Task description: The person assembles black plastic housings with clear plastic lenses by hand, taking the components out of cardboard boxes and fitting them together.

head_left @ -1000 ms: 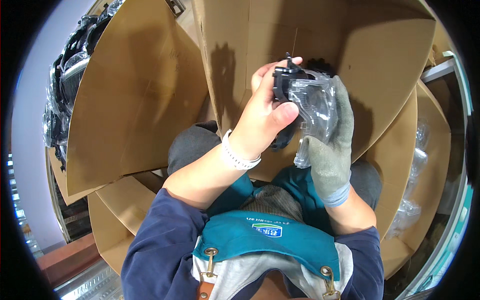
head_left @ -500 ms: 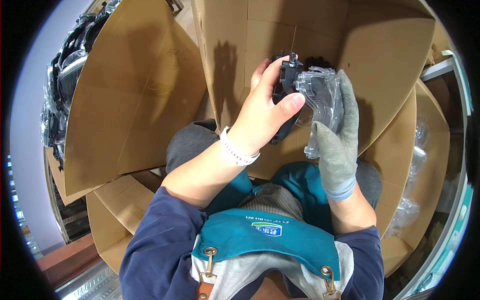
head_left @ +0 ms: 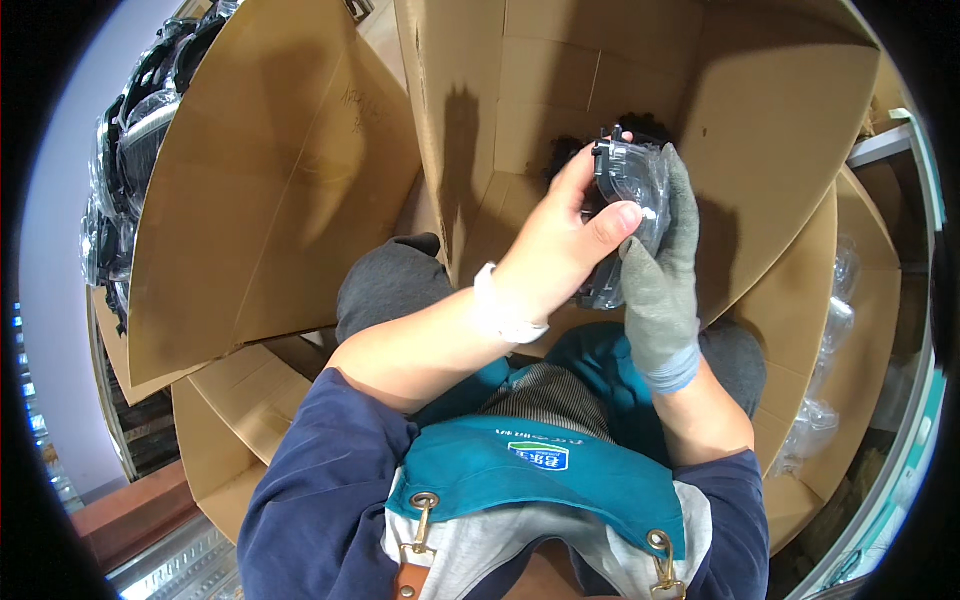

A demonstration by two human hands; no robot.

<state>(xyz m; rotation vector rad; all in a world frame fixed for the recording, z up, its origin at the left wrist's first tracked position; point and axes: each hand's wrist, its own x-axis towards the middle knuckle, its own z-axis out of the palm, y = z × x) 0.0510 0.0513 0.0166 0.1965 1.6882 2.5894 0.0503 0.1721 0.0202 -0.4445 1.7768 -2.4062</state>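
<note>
A lamp-like part is held up between my hands over an open cardboard box. My bare left hand [head_left: 565, 235] grips its black plastic housing [head_left: 604, 168] from the left, the thumb lying across the front. My right hand [head_left: 663, 275], in a grey work glove, presses a clear curved plastic lens cover [head_left: 648, 190] against the housing from the right. Cover and housing now sit together, though I cannot tell whether they are locked. My left fingertips are partly hidden behind the part.
The open cardboard box [head_left: 545, 110] before me has dark parts [head_left: 645, 127] inside. On the left, another carton [head_left: 255, 200] stands beside a stack of black and clear parts [head_left: 145, 150]. Clear plastic covers [head_left: 812, 425] lie in a carton on the right.
The gap between clear cover and black housing has closed. My left hand has moved right and slightly down with the housing to meet the cover in my right hand.
</note>
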